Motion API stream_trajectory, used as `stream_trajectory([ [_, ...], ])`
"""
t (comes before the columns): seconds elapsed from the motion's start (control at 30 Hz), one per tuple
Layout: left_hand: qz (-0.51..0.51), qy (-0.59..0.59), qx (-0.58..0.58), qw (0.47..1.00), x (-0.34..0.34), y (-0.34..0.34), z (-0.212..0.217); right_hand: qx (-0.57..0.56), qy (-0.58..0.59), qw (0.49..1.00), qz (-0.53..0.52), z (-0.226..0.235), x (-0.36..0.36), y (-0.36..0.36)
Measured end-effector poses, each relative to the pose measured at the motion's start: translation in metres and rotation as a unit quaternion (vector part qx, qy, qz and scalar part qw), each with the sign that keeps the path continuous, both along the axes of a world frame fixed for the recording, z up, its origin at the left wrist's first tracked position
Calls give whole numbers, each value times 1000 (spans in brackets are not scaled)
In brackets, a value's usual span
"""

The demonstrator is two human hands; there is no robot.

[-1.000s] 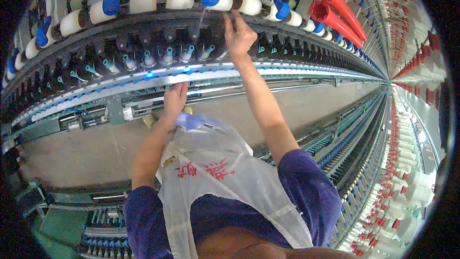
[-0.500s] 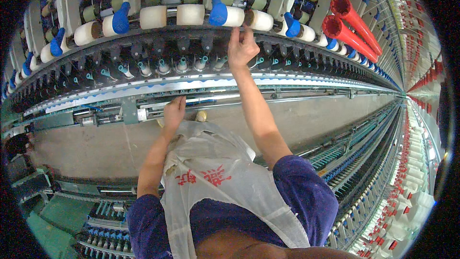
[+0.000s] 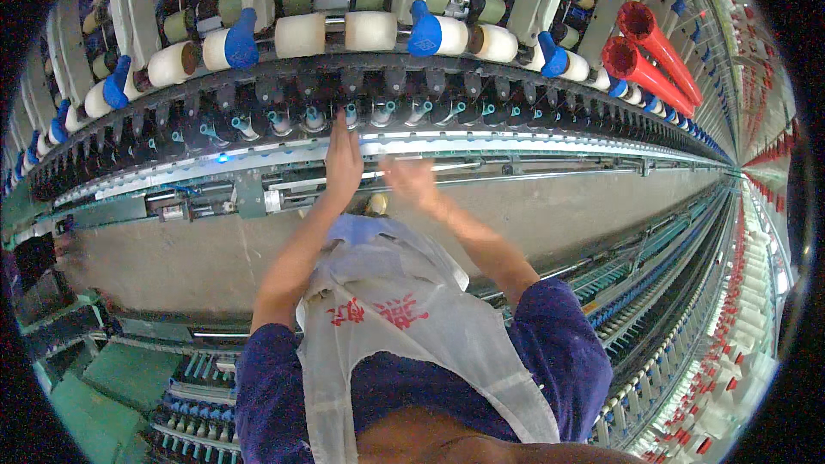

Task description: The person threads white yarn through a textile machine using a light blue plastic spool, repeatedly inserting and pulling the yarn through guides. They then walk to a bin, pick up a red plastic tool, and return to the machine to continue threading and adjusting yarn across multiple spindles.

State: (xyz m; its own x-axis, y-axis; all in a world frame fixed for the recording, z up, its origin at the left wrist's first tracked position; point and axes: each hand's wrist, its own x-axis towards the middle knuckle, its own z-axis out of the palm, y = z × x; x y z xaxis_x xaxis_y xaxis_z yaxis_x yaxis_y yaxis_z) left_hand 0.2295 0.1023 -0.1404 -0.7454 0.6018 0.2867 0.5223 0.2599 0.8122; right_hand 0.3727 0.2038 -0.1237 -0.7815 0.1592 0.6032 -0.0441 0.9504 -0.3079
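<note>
Tip: keep left hand [image 3: 344, 165] light by that teal-topped spindle [image 3: 351, 109], blurry right hand [image 3: 412, 180] clear of neighbouring spindles [image 3: 384, 110], can't tell grasping from released in either's fingers [image 3: 341, 134].

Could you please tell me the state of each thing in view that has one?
Left hand: raised, fingers extended, fingertips by the teal-tipped bobbins.
Right hand: blurred, near the pale rail; grip unclear.
Teal-tipped bobbins: mounted in a row.
Blue light: lit.
White rollers: in a row; turning or still, cannot tell.
Red tubes: side by side, slanted, wide ends open.
Apron: worn, wrinkled.
</note>
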Motion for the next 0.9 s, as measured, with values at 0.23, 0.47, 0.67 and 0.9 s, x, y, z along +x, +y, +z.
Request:
stream_trajectory([
  [0.23, 44, -147, -40, 987, -34, 72, 15, -151, -511, 836, -130, -154, 114, -33],
  [0.47, -133, -52, 129, 981, -56, 63, 115, -297, -380, 854, -195, -45, 55, -32],
  [0.67, -399, -581, 422, 570, -78, -6, 215, -385, -56, 914, -117, 101, 9, -56],
  [0.9, -385, -471, 296, 736, -32, -51, 197, -674, -158, 722, 8, 147, -3, -60],
])
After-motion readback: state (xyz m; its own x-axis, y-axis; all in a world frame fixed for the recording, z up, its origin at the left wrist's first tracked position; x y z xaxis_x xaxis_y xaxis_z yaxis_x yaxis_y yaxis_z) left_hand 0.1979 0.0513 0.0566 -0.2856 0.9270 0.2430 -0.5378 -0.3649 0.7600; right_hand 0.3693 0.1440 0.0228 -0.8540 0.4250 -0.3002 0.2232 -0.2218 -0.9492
